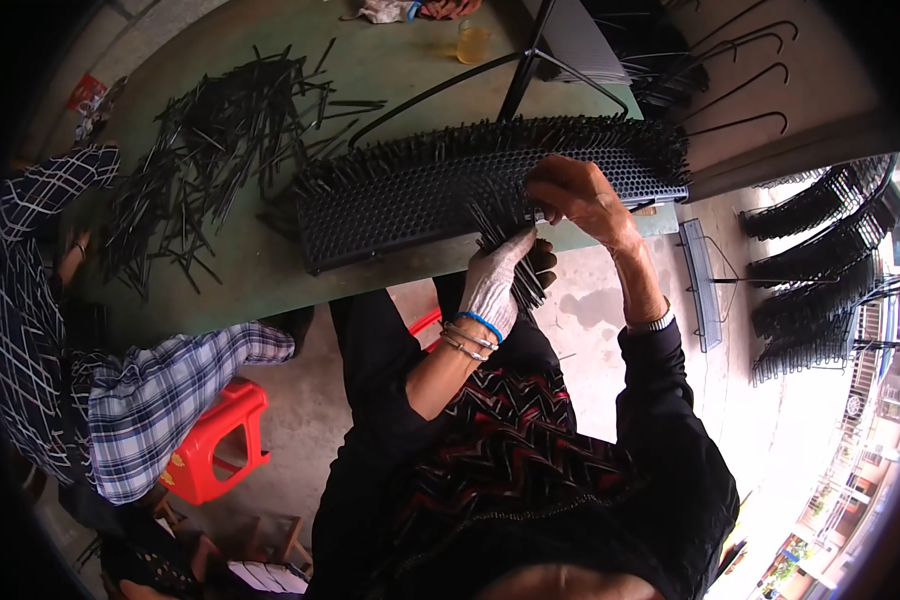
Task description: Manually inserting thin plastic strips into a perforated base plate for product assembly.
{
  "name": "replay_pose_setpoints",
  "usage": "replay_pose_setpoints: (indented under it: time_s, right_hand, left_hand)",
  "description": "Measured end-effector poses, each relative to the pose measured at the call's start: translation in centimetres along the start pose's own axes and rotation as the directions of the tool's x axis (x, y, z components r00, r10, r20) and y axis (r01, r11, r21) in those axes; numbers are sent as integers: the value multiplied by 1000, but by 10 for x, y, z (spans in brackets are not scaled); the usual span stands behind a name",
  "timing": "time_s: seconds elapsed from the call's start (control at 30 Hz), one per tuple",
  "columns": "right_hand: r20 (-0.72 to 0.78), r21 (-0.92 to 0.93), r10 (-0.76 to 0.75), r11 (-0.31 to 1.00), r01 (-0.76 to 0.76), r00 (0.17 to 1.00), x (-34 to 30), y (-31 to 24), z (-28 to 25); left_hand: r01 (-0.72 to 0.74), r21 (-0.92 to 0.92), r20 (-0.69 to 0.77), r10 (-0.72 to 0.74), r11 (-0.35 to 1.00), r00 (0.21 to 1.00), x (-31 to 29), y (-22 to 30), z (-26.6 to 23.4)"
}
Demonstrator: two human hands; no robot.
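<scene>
My left hand (492,283), in a white knit glove, is closed round a bundle of thin black rods (488,222). The rods fan out beyond its thumb, and their other ends show below the hand. Bare and closed in a pinch, my right hand (582,198) is just right of the bundle's upper part. A small shiny bit shows at its fingertips, too small to name. Both hands are over the near right part of a black perforated rack (390,215) full of small round holes. Many short black rods (450,140) stand in rows along its far side.
The rack lies on a green table (270,305), near its front edge. A loose heap of black rods (220,130) spreads over the left side. A glass of yellowish drink (473,44) stands farther back. At left, a person in plaid (155,405) sits by a red stool (220,440).
</scene>
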State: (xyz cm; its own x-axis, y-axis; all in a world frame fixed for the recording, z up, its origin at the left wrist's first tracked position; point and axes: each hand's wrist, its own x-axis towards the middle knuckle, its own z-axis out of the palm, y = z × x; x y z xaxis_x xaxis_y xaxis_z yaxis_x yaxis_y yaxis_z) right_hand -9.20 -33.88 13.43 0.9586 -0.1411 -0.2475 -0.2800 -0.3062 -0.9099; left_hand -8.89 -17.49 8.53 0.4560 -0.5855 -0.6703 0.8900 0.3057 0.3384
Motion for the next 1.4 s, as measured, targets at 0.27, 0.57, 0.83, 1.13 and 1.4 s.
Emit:
replay_pose_setpoints:
  time_s: [0.27,0.57,0.83,1.13,1.4]
  right_hand:
    - [-561,-553,-527,812,185,638,24,10,-4]
    - [-555,-604,-589,771,203,587,42,21,-1]
    - [-405,-757,-601,643,117,689,47,17,9]
    - [-320,-488,-282,867,98,904,30,8,17]
    - [-526,-226,-123,974,1,841,9,-6,10]
  left_hand:
    - [-12,-9,-56,12,1000,998,5,-3,-4]
    - [30,-3,-7,-30,1000,1000,5,-1,-9]
    - [33,3,-14,-33,999,999,9,11,-10]
    - [-2,102,-20,4,995,1000,11,27,-9]
    - [-3,155,-15,5,988,1000,13,22,-14]
